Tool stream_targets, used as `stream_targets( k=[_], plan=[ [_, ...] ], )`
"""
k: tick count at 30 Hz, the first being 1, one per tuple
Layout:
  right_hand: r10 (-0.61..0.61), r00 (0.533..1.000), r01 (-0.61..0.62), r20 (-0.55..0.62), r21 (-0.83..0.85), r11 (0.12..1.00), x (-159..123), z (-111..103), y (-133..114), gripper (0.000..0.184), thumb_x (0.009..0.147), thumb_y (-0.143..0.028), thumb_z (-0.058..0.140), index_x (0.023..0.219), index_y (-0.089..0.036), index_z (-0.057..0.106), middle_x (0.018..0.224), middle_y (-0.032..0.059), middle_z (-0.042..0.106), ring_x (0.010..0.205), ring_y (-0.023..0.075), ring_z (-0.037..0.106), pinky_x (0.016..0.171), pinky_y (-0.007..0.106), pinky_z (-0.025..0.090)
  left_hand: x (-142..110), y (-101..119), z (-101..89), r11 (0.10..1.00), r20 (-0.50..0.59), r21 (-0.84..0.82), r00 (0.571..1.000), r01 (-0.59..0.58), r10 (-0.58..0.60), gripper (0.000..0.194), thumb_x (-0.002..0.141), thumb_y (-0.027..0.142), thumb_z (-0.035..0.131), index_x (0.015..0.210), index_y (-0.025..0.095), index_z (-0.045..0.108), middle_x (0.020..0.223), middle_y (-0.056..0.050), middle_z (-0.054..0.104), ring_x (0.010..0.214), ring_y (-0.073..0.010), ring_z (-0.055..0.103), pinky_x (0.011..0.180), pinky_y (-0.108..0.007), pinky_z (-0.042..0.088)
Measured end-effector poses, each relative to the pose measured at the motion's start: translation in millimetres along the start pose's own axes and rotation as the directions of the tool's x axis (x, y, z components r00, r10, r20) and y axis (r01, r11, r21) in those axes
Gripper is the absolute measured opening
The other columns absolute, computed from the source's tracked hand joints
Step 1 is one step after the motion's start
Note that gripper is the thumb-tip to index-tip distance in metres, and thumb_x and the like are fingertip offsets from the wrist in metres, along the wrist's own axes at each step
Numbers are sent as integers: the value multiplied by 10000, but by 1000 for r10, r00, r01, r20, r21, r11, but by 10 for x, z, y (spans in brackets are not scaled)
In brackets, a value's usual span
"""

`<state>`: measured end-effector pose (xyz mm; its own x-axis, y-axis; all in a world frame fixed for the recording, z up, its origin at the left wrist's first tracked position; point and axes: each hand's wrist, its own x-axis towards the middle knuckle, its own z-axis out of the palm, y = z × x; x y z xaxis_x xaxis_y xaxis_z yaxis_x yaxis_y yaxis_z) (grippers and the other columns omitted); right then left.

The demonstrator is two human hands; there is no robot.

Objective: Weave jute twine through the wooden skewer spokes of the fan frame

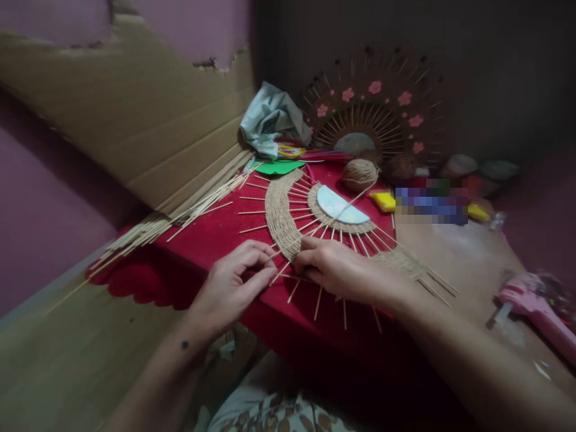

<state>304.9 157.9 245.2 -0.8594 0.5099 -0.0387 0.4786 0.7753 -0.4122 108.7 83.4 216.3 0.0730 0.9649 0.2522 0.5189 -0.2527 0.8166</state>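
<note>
A dim room with purple walls frames the scene, and a big sheet of cardboard (135,126) leans along the wall on the left. Below it a red cloth (216,234) covers the work surface, with bare brown table (468,264) showing to the right.

At the back a finished fan-shaped decoration (382,114) with pink flowers stands upright against the dark wall, and a crumpled pale cloth (272,117) lies just to its left. A bundle of thin sticks (180,213) lies along the foot of the cardboard.

In the middle of the red cloth lies the half-made woven piece (281,216): sticks fanned out around a pale blue half-circle (339,209), with bands of twine woven across them. A ball of twine (360,174) sits just behind it. A pink glue gun (535,306) lies well apart on the right.

The left hand (234,282) is curled, its fingertips pinched on a stick at the near end of the outer woven band. The right hand (335,267) lies knuckles-up on the sticks just beside it, fingers bent and pressing at the same end; what exactly it grips cannot be made out.
</note>
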Motion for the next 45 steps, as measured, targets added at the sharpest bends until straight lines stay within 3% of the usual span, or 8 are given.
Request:
stream_targets(
  k=[6, 13, 24, 28, 32, 36, 39, 45],
  plan=[
    [16, 1000, -19, -14, -191, 981, 89, 31, -100, 179, 877, -145, 456, 988, -177, 593, 905, 49, 572, 648, 103, 495, 528, 240, 265, -114, 42, -1, 978, 54, 201, 997, -60, 50, 173, 863, 226, 464, 739, 176, 574, 971, -53, 589, 901, -166, 556, 804, -298, 454],
    [-115, 991, 135, 71, -472, 871, 145, 37, -209, 154, 915, -127, 412, 987, -128, 548, 860, 76, 591, 559, 115, 513, 458, 283, 167, -205, 87, -27, 950, 104, 298, 993, -91, 63, 189, 869, 185, 395, 725, 181, 517, 1021, -65, 564, 936, -180, 541, 853, -344, 452],
    [-135, 991, 127, 11, -416, 901, 111, 28, -192, 172, 920, -144, 397, 1010, -144, 544, 885, 63, 607, 576, 111, 483, 460, 274, 174, 18, -144, 54, 859, -53, 456, 957, -232, 286, 173, 883, 228, 419, 860, 180, 583, 1005, -84, 570, 967, -204, 546, 853, -336, 464],
    [-77, 997, 80, 23, -350, 933, 5, -159, -174, 181, 906, -164, 411, 988, -155, 572, 925, 56, 619, 632, 110, 485, 476, 263, 224, 196, -367, 117, 811, -32, 496, 927, -309, 373, 208, 885, 326, 422, 892, 207, 593, 991, -64, 603, 918, -217, 581, 824, -336, 468],
    [233, 972, -212, 22, -343, 915, -378, -580, 221, 162, 853, -151, 473, 784, -172, 618, 811, 26, 634, 668, 98, 508, 573, 230, 323, 259, -497, 141, 790, -23, 520, 920, -324, 392, 260, 908, 378, 385, 952, 212, 579, 1021, -57, 611, 953, -221, 581, 819, -329, 457],
    [604, 772, -613, -198, -482, 626, -907, -1034, 1021, 178, 774, -114, 530, 870, -183, 664, 890, 62, 656, 761, 140, 561, 631, 234, 362, 222, -513, 138, 824, -13, 474, 933, -310, 358, 266, 906, 395, 401, 961, 210, 585, 1033, -59, 603, 983, -222, 557, 899, -360, 424],
    [649, 707, -685, -282, -502, 528, -1159, -1236, 1527, 318, 750, -133, 555, 1059, -137, 633, 1024, 140, 630, 875, 210, 562, 687, 272, 383, 208, -515, 142, 825, -20, 481, 936, -298, 350, 266, 903, 393, 411, 959, 204, 591, 1021, -60, 605, 983, -234, 555, 902, -381, 416],
    [644, 721, -662, -255, -530, 530, -1198, -1209, 2024, 565, 723, -209, 596, 1271, -118, 493, 1175, 177, 566, 1041, 265, 504, 839, 318, 372, 206, -585, 158, 828, -27, 484, 941, -282, 337, 252, 895, 399, 432, 962, 221, 596, 1038, -47, 602, 980, -225, 559, 897, -354, 405]
  ],
)
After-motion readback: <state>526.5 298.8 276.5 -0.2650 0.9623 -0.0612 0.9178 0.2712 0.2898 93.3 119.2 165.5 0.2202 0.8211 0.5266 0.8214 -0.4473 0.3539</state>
